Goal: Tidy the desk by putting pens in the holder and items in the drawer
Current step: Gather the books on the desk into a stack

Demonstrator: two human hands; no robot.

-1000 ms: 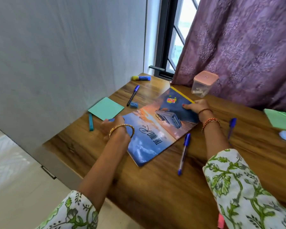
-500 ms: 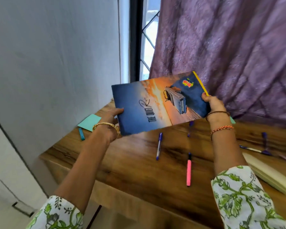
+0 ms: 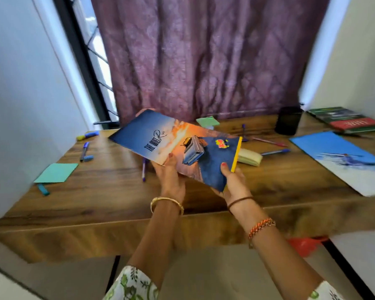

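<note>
I hold a blue and orange notebook (image 3: 173,144) with a yellow spine tilted above the wooden desk (image 3: 117,204). My left hand (image 3: 170,176) grips its near edge from below. My right hand (image 3: 232,180) grips the corner by the spine. A black pen holder (image 3: 288,120) stands at the back right. Pens lie scattered: a blue pen (image 3: 84,150) at the left, a purple pen (image 3: 143,169) under the notebook, a red pen (image 3: 268,141) and a blue pen (image 3: 275,152) right of centre. No drawer shows.
Green sticky notes (image 3: 55,172) and a teal cap (image 3: 43,189) lie at the left. A cream pad (image 3: 250,157) sits by the notebook. Another blue notebook (image 3: 342,161) and stacked books (image 3: 346,120) lie on the right. A purple curtain (image 3: 204,57) hangs behind.
The notebook was lifted off the desk with both hands and turned. My hands shifted from its two ends to its near edge. The view swung to face the whole desk.
</note>
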